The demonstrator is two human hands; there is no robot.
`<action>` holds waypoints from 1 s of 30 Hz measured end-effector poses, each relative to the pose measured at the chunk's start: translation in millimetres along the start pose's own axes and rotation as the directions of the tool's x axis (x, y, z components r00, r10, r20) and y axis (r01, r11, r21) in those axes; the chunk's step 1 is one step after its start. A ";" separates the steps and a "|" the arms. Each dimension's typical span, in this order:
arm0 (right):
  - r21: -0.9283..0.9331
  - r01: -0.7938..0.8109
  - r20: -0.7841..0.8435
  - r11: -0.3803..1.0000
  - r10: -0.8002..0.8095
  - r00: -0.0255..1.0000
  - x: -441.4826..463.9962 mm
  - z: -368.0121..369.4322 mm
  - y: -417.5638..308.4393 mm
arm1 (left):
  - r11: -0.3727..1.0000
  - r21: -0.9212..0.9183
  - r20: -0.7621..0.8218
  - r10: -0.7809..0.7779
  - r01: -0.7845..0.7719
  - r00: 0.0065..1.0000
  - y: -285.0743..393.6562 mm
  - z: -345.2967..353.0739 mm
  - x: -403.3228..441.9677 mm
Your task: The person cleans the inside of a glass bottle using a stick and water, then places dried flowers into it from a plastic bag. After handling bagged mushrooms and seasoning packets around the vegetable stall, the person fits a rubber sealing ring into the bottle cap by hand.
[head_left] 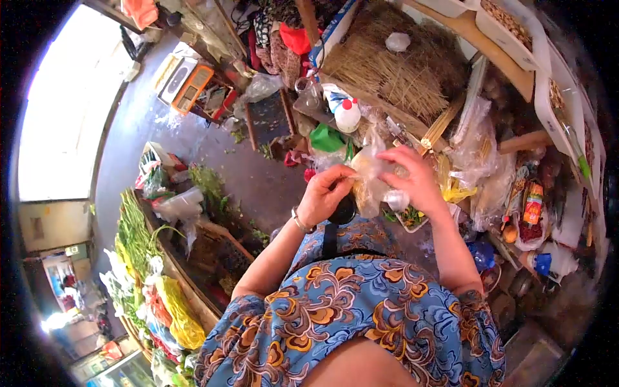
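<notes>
A clear plastic bag (369, 184) with something pale inside hangs between my two hands, in front of my body. My left hand (327, 195) pinches the bag's left edge between thumb and fingers. On the other side, my right hand (411, 177) has its fingers curled at the bag, somewhat smeared by motion. Just beyond the hands stands a white bottle (347, 117) with a red cap, beside a green plastic piece (326, 138). A small tray (412, 227) with green and red bits lies below my right hand.
Bundled dry stalks (400, 64) fill a wooden box ahead. White bins (509, 29) line the upper right. Green vegetables and a yellow bag (177, 311) lie on the left. An orange-framed box (193, 89) stands on the floor at the upper left.
</notes>
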State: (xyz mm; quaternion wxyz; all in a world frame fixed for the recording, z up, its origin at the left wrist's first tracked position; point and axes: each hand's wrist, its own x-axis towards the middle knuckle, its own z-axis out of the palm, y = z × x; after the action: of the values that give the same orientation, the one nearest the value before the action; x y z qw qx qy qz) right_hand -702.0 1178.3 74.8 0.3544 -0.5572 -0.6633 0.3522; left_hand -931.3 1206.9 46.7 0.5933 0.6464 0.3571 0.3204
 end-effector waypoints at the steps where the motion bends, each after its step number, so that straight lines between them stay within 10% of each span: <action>1: 0.001 0.004 -0.007 1.000 -0.004 1.000 -1.4 2.6 2.3 | 1.000 -0.015 0.006 0.019 -0.019 1.000 3.8 2.1 -0.3; 14: 0.226 -0.119 -0.299 0.967 0.185 0.936 -17.8 -8.7 20.2 | 0.978 -0.008 -0.234 -0.206 0.210 0.950 -25.8 -11.8 -26.1; 16: 0.136 -0.094 -0.245 0.986 0.126 0.961 -19.9 -7.5 9.6 | 0.973 0.181 -0.294 -0.085 0.143 0.952 7.0 -9.5 -19.5; 18: 0.139 -0.093 -0.235 0.986 0.124 0.964 -20.5 -0.8 3.4 | 0.780 0.579 -0.149 0.388 -0.238 0.910 25.5 -9.4 -13.6; 24: 0.180 -0.082 -0.105 0.980 0.102 0.989 -24.3 18.6 -11.8 | 0.783 0.564 -0.017 0.327 -0.261 0.945 23.4 31.5 -3.0; 30: 0.538 -0.124 -0.300 0.834 0.327 0.896 -34.3 15.7 38.1 | 0.847 0.490 -0.066 0.272 -0.206 0.960 10.9 19.2 -13.3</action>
State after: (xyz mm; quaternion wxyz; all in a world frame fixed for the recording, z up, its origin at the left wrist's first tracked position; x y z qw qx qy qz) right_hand -692.5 1148.2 31.4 0.5644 -0.5777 -0.3942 0.4385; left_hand -921.6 1184.9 55.9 0.3455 0.7894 0.3804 0.3359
